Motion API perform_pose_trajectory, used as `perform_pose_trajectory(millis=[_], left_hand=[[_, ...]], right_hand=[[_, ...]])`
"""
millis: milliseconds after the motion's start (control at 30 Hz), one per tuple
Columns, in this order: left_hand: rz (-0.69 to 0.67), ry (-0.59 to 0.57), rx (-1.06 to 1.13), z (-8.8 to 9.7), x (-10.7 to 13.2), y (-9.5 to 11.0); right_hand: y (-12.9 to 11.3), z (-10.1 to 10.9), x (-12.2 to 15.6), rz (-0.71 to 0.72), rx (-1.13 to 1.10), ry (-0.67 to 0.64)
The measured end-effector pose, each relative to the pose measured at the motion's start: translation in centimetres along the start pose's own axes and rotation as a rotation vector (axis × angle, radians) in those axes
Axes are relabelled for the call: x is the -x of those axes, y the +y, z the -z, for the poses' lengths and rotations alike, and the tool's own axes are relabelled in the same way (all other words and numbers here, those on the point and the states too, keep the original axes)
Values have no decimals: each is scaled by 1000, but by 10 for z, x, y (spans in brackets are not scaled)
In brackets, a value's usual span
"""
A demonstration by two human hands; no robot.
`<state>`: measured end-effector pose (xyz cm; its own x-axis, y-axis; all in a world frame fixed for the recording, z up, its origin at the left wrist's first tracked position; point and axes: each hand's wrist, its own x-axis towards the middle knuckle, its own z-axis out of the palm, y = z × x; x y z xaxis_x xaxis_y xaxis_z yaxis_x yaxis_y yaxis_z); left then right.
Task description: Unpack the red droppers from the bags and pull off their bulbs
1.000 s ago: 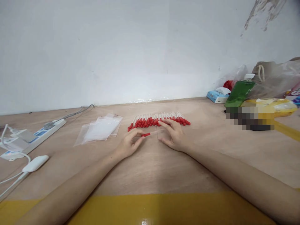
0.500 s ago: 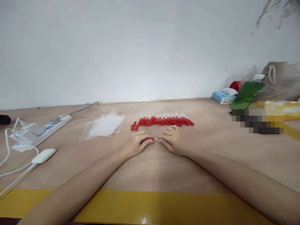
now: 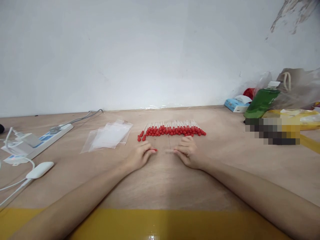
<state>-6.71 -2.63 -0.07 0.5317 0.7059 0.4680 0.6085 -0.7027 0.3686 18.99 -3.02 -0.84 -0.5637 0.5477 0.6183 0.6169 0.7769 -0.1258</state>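
My left hand [image 3: 140, 155] is closed, thumb and forefinger pinching a red rubber bulb [image 3: 155, 150] whose tip pokes out to the right. Facing it across a small gap, my right hand [image 3: 188, 152] pinches a thin clear dropper tube [image 3: 169, 151] that points left. Bulb and tube are apart. Just beyond both hands, a row of droppers [image 3: 172, 130] with red bulbs toward me and pale thin tubes pointing to the wall lies on the table. Two of its red bulbs [image 3: 141, 136] lie slightly off at the left end.
Clear plastic bags [image 3: 107, 135] lie left of the row. Farther left are a power strip [image 3: 50, 141] with plugs and cables, and a white adapter [image 3: 40, 170]. At the right stand a tissue pack [image 3: 236, 105] and a green bottle [image 3: 262, 101]. Yellow tape [image 3: 150, 223] runs along the front edge.
My hands have drawn apart: the left moved left with the red bulb, the right slightly right with the tube. The gap between bulb and tube has opened. The view shifted slightly.
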Motion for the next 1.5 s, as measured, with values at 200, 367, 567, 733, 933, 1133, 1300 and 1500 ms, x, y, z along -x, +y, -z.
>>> perform_pose_trajectory(millis=[200,367,567,733,933,1133,1300,1500], left_hand=[[292,362,-93,19,1,-20],[425,443,-232,31,-9,-39],[457,205,-318,30,-7,-60],[342,248,-419,29,-10,-52],[180,174,-442,25,-20,-38],[142,158,-375,13,-22,-45],[165,229,-347,14,-18,-44],[383,466,-157,16,-14,-40]], right_hand=[[17,-1,4,-309,-43,103],[7,-9,-5,-302,9,97],[6,-21,-13,-218,131,99],[5,-25,-18,-230,131,73],[-1,-19,-20,-198,57,3],[-3,-15,-22,-208,18,-25],[-2,-13,-21,-233,-63,-26],[1,-5,-19,-208,-270,-102]])
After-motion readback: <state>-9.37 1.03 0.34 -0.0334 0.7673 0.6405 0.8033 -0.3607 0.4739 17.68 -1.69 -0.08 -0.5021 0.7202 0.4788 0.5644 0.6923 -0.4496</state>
